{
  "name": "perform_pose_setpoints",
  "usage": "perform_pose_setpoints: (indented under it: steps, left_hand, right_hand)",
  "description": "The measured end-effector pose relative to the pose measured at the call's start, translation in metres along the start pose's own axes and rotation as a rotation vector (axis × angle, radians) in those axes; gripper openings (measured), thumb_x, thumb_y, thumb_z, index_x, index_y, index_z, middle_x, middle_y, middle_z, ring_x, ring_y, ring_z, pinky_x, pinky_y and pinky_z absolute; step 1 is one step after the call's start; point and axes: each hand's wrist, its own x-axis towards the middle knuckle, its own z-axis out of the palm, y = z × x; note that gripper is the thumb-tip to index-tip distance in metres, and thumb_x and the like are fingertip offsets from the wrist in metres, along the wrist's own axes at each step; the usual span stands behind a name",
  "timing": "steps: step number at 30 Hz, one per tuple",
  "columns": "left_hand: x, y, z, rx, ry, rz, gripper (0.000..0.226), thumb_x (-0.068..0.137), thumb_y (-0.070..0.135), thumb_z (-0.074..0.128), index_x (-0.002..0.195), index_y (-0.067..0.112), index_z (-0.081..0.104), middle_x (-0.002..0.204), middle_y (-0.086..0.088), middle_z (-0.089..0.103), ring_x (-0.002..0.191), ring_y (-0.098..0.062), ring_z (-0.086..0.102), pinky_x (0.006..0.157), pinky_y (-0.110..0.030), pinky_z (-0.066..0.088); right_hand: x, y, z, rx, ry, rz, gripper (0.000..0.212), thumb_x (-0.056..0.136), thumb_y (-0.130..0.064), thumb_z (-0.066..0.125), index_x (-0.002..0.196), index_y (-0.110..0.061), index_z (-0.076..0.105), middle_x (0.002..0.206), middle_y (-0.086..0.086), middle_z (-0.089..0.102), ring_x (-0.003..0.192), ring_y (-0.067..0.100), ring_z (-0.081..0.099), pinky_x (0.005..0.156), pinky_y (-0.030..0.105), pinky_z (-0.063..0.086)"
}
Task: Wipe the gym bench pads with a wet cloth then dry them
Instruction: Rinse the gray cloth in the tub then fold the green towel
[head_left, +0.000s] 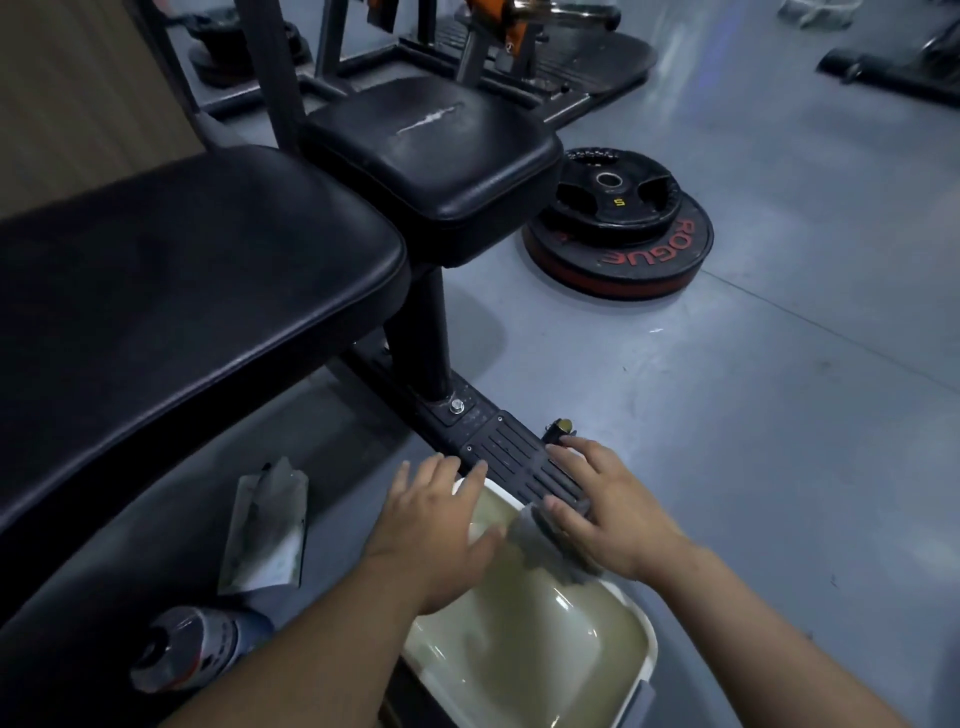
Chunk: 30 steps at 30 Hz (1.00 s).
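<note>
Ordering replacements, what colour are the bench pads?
The bench pads are black, seen in the head view.

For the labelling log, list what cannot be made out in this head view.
All in the head view:
Grey cloth: motion-blurred, partly under the right hand; grip unclear.
Basin: near end cut off by the bottom edge.
Spray can label: dark, blurred, unreadable.
Long bench pad: cut off by the left edge.
Brass-tipped item beyond that hand: too small to name.

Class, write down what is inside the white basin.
Murky yellowish water. A grey cloth hangs over it at the right hand. The left hand covers part of the basin, hiding what lies beneath.
</note>
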Motion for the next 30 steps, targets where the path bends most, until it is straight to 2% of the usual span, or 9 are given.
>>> perform_pose_setpoints:
  steps: [4,8,12,15,17,19,23,27,30]
  left_hand:
    - [-0.005,-0.018,-0.021,-0.053,0.06,0.054,0.09,0.077,0.073,0.003,0.157,0.033,0.008,0.162,-0.001,0.02,0.15,-0.018,0.011,0.123,-0.041,0.0]
    - [-0.015,-0.021,-0.044,-0.1,0.132,0.15,0.084,0.084,0.074,0.01,0.158,0.033,0.011,0.161,0.001,0.022,0.149,-0.013,0.013,0.123,-0.035,-0.002]
    - [-0.031,-0.007,-0.081,-0.085,0.214,0.261,0.077,0.092,0.071,0.017,0.157,0.029,0.019,0.16,0.003,0.023,0.149,-0.011,0.01,0.124,-0.036,-0.002]
    - [-0.048,-0.004,-0.112,-0.04,0.268,0.298,0.073,0.095,0.068,0.024,0.157,0.029,0.021,0.162,0.005,0.02,0.151,-0.012,0.005,0.124,-0.041,0.0]
    - [-0.062,-0.008,-0.134,-0.024,0.296,0.287,0.075,0.093,0.07,0.021,0.157,0.03,0.021,0.163,0.005,0.018,0.152,-0.012,0.002,0.123,-0.042,0.0]
    - [-0.08,-0.018,-0.157,-0.021,0.337,0.261,0.078,0.09,0.071,0.017,0.156,0.03,0.024,0.163,0.005,0.02,0.152,-0.012,0.002,0.124,-0.042,0.0]
    - [-0.125,-0.048,-0.192,0.025,0.409,0.231,0.079,0.09,0.073,0.018,0.155,0.03,0.028,0.162,0.006,0.022,0.152,-0.01,0.006,0.124,-0.04,0.0]
    - [-0.178,-0.082,-0.218,0.048,0.437,0.142,0.082,0.088,0.078,0.008,0.156,0.034,0.021,0.163,0.009,0.017,0.151,-0.008,0.003,0.124,-0.04,0.002]
    - [-0.219,-0.106,-0.229,0.045,0.5,0.06,0.083,0.088,0.08,0.006,0.156,0.035,0.02,0.163,0.009,0.016,0.151,-0.006,0.003,0.124,-0.04,0.004]
  right_hand:
    - [-0.01,-0.017,-0.024,-0.016,0.026,-0.071,0.069,0.092,-0.063,0.04,0.15,-0.026,0.034,0.156,-0.002,0.027,0.141,0.016,0.029,0.115,0.032,0.029]
    - [-0.021,-0.037,-0.046,-0.022,0.07,-0.093,0.069,0.092,-0.065,0.036,0.15,-0.027,0.032,0.157,-0.001,0.027,0.142,0.014,0.027,0.115,0.031,0.028]
    - [-0.033,-0.062,-0.069,0.001,0.13,-0.117,0.072,0.091,-0.067,0.034,0.149,-0.026,0.034,0.157,-0.005,0.026,0.143,0.009,0.025,0.114,0.027,0.027]
    - [-0.042,-0.085,-0.091,0.016,0.18,-0.158,0.07,0.091,-0.067,0.036,0.149,-0.028,0.034,0.158,-0.01,0.025,0.142,0.005,0.025,0.111,0.019,0.025]
    - [-0.048,-0.105,-0.108,0.029,0.215,-0.197,0.069,0.091,-0.065,0.037,0.149,-0.028,0.034,0.158,-0.011,0.024,0.142,0.002,0.024,0.107,0.007,0.017]
    - [-0.052,-0.128,-0.124,0.046,0.243,-0.25,0.068,0.092,-0.064,0.037,0.15,-0.028,0.034,0.158,-0.012,0.023,0.144,0.001,0.021,0.106,0.003,0.013]
    - [-0.055,-0.174,-0.148,0.042,0.254,-0.359,0.073,0.091,-0.07,0.033,0.151,-0.029,0.031,0.159,-0.014,0.02,0.146,0.001,0.018,0.114,0.018,0.018]
    - [-0.054,-0.224,-0.159,0.009,0.26,-0.468,0.073,0.092,-0.069,0.034,0.151,-0.026,0.032,0.159,-0.011,0.021,0.146,0.002,0.018,0.115,0.014,0.016]
    - [-0.051,-0.265,-0.159,0.022,0.238,-0.547,0.072,0.092,-0.067,0.037,0.151,-0.026,0.032,0.16,-0.011,0.019,0.147,0.004,0.017,0.118,0.023,0.02]
